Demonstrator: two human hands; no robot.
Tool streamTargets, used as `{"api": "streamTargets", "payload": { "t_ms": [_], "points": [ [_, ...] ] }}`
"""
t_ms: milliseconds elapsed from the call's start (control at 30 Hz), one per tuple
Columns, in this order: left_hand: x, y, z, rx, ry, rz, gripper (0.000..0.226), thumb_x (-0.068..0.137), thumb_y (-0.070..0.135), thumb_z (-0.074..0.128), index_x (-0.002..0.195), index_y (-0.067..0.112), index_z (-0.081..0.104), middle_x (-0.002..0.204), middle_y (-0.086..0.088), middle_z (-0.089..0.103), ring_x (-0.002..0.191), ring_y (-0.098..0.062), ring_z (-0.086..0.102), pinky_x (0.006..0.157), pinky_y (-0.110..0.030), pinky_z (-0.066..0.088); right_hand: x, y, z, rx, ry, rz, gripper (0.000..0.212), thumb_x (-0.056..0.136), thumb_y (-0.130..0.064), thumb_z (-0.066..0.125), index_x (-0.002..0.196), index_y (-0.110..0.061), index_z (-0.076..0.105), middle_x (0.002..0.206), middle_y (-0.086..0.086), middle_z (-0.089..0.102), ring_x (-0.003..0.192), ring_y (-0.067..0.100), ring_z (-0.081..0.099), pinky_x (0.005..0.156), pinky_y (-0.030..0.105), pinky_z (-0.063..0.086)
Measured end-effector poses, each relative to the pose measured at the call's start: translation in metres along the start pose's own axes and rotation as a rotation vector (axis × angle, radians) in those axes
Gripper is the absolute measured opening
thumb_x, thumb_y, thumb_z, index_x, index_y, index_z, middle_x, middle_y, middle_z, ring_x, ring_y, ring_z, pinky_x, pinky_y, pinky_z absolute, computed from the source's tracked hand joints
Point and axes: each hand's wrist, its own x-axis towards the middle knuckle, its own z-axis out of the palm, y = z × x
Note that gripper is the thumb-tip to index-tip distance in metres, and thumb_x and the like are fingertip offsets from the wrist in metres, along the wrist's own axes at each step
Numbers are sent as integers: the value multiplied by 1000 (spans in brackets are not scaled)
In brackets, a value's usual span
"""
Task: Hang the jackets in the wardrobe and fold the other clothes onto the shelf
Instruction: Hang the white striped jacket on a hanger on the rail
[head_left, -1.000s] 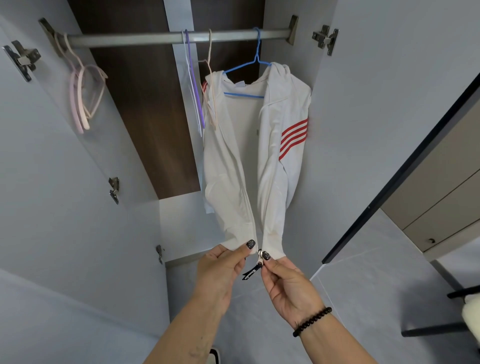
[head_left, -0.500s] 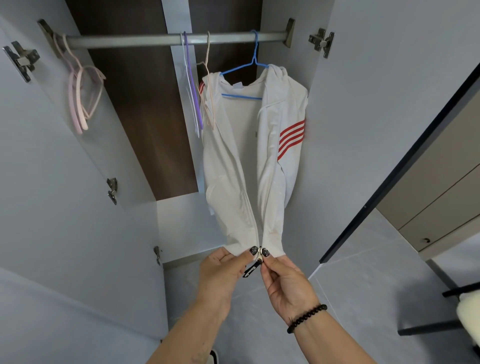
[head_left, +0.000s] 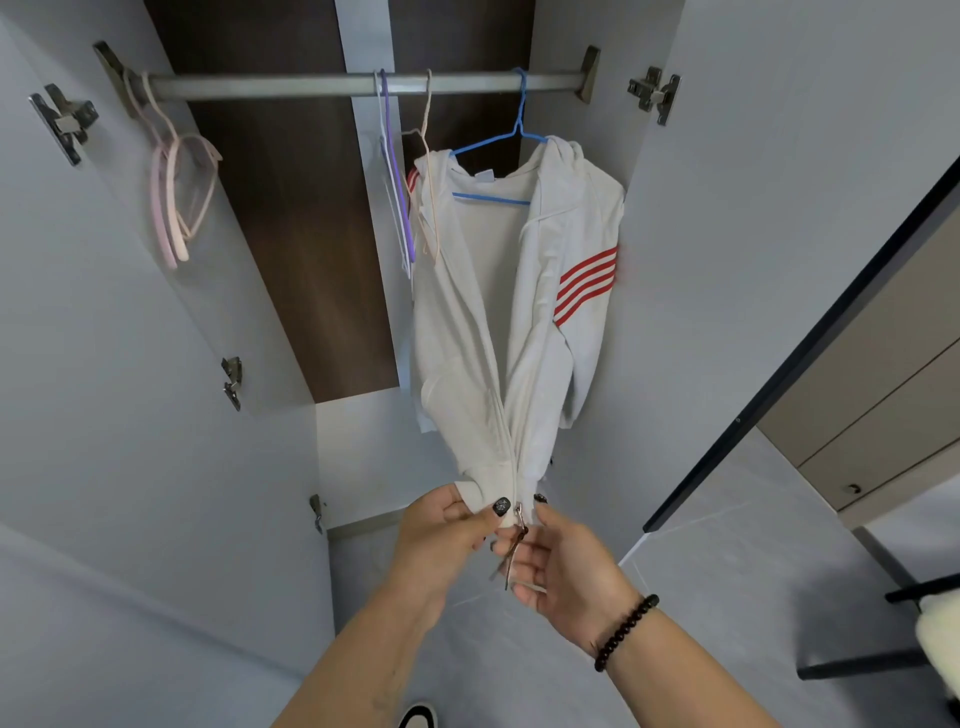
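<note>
A white jacket (head_left: 478, 332) with red sleeve stripes hangs on a blue hanger (head_left: 511, 140) from the wardrobe rail (head_left: 291, 85). Its two front edges meet at the hem, where the zipper slider (head_left: 518, 512) sits. My left hand (head_left: 441, 530) pinches the left hem corner between thumb and fingers. My right hand (head_left: 558, 558) holds the right hem edge beside the slider, and the dark zipper pull dangles blurred in front of its palm.
Purple, white and beige empty hangers (head_left: 397, 208) hang left of the jacket, and pink ones (head_left: 176, 202) at the rail's left end. Both wardrobe doors (head_left: 130, 415) stand open. A dark-framed door (head_left: 810, 332) and a chair leg (head_left: 857, 665) are at the right.
The two hem edges have been drawn together and the slider now sits on both. My hands moved slightly closer to each other; the zipper pull now swings loose below them.
</note>
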Motion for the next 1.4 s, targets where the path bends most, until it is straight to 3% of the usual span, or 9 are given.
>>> {"api": "streamTargets", "payload": {
  "t_ms": [67,133,300,667,933,1033,1167,1300,1400],
  "points": [
    [6,1,-6,50,15,29,8,85,10,73,89,15,73,69,4,73,57,-2,57,59,-14,47,-2,-5,-2,-157,-6,7,39,96,-39,47,80,-10,67,63,-1,58,53,10,46,54,22,33],
    [13,2,-13,73,24,41,10,86,8,71,92,16,71,70,8,74,56,3,61,55,-9,45,-2,-10,-3,-204,3,-18,29,96,-27,49,77,-10,64,60,-2,48,50,9,40,52,22,28],
    [22,1,-19,94,-2,10,18,90,3,65,107,10,63,100,-5,74,90,-16,71,79,-26,57,4,-34,8,-174,-10,-35,30,97,-21,49,69,-13,58,55,-4,43,45,9,37,47,20,30],
    [60,26,-45,171,-135,-13,31,84,-8,67,107,12,63,99,-4,74,80,-16,74,64,-17,53,47,-72,40,-96,27,139,35,93,-20,54,59,-13,60,50,-4,40,39,8,35,45,18,27],
    [94,29,-82,272,-242,-43,31,80,-9,71,105,7,65,103,-10,73,91,-21,71,73,-31,59,87,-94,57,96,103,98,28,93,-14,47,65,-14,52,51,-5,39,47,9,31,49,19,26],
    [102,21,-96,274,-210,-90,27,82,-5,71,106,5,65,100,-8,74,91,-23,72,78,-36,60,95,-103,63,-1,92,63,31,93,-16,50,63,-14,55,51,-5,43,45,9,33,47,19,28],
    [116,21,-110,291,-75,-143,20,84,6,72,102,5,64,86,-8,75,75,-14,73,63,-18,54,103,-99,82,-256,53,4,33,93,-19,51,61,-15,55,55,-4,40,48,10,36,49,20,30],
    [129,28,-111,582,56,-17,41,76,25,79,108,24,53,96,6,63,85,-4,61,68,-19,47,105,-101,98,-383,18,-74,29,93,-15,48,64,-14,53,54,-3,40,48,11,37,49,21,29],
    [135,37,-98,681,-36,113,47,69,38,81,105,31,52,106,16,53,92,5,52,65,-13,40,105,-104,105,-432,-22,-90,27,90,-10,50,63,-13,55,54,-2,42,45,10,37,45,19,29]
  ]
}}
